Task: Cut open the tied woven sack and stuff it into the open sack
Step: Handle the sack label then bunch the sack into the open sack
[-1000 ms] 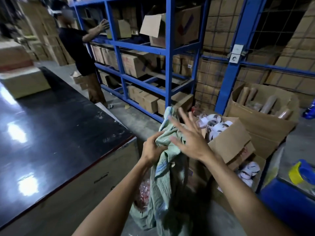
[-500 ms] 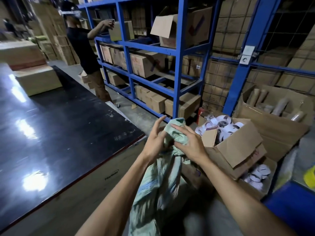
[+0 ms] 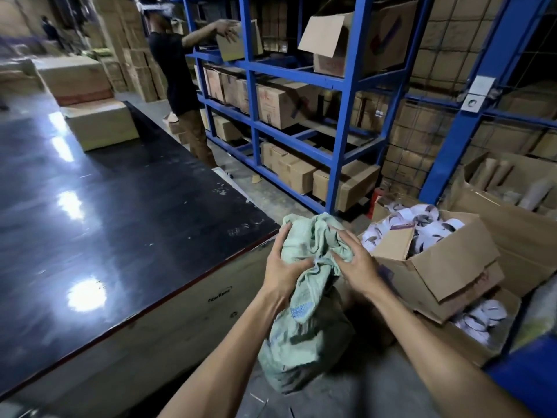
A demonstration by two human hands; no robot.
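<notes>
A pale green woven sack (image 3: 304, 336) hangs crumpled in front of me, its lower part resting near the floor. Its upper end is bunched into a wad (image 3: 313, 236) between my two hands. My left hand (image 3: 281, 267) grips the wad from the left side. My right hand (image 3: 354, 263) presses against it from the right, fingers curled on the fabric. I cannot tell whether a second sack lies beneath; the folds hide any opening.
A glossy black table (image 3: 120, 224) fills the left. Blue shelving (image 3: 343, 122) with cardboard boxes stands behind. An open box of white tape rolls (image 3: 428, 260) sits right of my hands. A person (image 3: 180, 79) handles a box at the shelf. A blue bin (image 3: 530, 375) is bottom right.
My right hand, spread open above the sack a second ago, has closed onto it. Both hands have gathered the sack's top into a tighter wad. The view has shifted.
</notes>
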